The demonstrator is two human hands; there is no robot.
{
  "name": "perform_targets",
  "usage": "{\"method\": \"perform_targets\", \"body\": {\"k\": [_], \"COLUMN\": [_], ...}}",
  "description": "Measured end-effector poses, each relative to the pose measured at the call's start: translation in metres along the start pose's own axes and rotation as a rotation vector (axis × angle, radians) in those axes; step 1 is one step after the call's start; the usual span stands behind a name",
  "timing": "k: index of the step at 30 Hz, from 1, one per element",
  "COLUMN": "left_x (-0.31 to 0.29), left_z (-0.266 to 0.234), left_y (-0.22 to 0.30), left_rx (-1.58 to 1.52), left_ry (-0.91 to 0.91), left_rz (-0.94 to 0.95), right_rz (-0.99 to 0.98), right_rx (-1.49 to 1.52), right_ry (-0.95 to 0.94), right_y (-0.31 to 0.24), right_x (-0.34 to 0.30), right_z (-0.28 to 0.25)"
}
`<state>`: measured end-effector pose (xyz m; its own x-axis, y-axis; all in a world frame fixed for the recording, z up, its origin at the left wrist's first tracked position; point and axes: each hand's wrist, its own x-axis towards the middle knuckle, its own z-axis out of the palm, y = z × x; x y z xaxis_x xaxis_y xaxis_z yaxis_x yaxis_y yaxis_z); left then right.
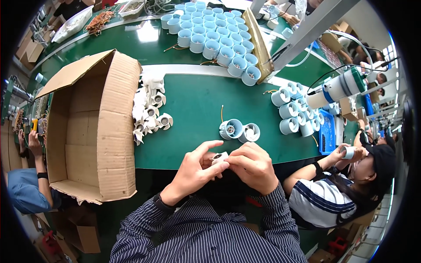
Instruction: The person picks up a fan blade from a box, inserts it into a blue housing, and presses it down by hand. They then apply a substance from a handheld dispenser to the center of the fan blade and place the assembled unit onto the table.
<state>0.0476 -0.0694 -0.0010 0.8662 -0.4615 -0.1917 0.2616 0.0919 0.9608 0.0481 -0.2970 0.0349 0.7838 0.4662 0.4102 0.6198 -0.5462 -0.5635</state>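
My left hand [191,170] and my right hand [253,165] meet just over the near table edge. Between their fingertips is a small white fan impeller [221,157] with a dark hub opening. The left fingers curl round it from one side, while the right thumb and fingers pinch it from the other. Just beyond stand two light-blue round housings. One housing [229,127] has a metal part inside and an orange wire trailing behind it; the other housing [250,132] has a white piece inside. White fan impellers [151,111] lie heaped to the left.
A large cardboard box [116,131] lies open at the left. Many blue housings [210,46] fill the far belt, with more housings [289,125] at right beside a blue tray [327,133]. A metal post [298,37] rises at back right. A co-worker [329,193] sits close at right.
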Motion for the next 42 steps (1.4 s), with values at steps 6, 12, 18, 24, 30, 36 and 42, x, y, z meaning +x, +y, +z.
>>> {"method": "perform_targets", "body": {"k": [6, 12, 18, 24, 30, 36, 42], "left_x": [-0.001, 0.001, 0.002, 0.003, 0.005, 0.003, 0.004], "left_z": [0.000, -0.023, -0.032, -0.022, -0.006, -0.013, -0.011], "left_y": [-0.014, -0.039, -0.046, -0.048, -0.042, -0.044, -0.044], "left_rx": [-0.004, 0.824, 0.847, 0.990, 1.125, 1.283, 1.288], "left_ry": [0.113, 0.328, 0.378, 0.364, 0.388, 0.318, 0.353], "left_rz": [0.118, 0.553, 0.549, 0.474, 0.534, 0.504, 0.480], "right_rz": [0.245, 0.414, 0.432, 0.369, 0.297, 0.249, 0.475], "right_rx": [-0.042, -0.139, -0.133, -0.344, -0.383, -0.497, -0.803], "right_ry": [0.209, 0.103, 0.089, -0.051, 0.143, 0.101, 0.249], "right_y": [0.031, 0.056, 0.050, 0.046, 0.031, 0.049, 0.124], "right_x": [0.013, 0.025, 0.034, 0.045, 0.031, 0.020, -0.011], "right_z": [-0.007, 0.001, 0.001, 0.004, 0.019, 0.037, -0.025]}}
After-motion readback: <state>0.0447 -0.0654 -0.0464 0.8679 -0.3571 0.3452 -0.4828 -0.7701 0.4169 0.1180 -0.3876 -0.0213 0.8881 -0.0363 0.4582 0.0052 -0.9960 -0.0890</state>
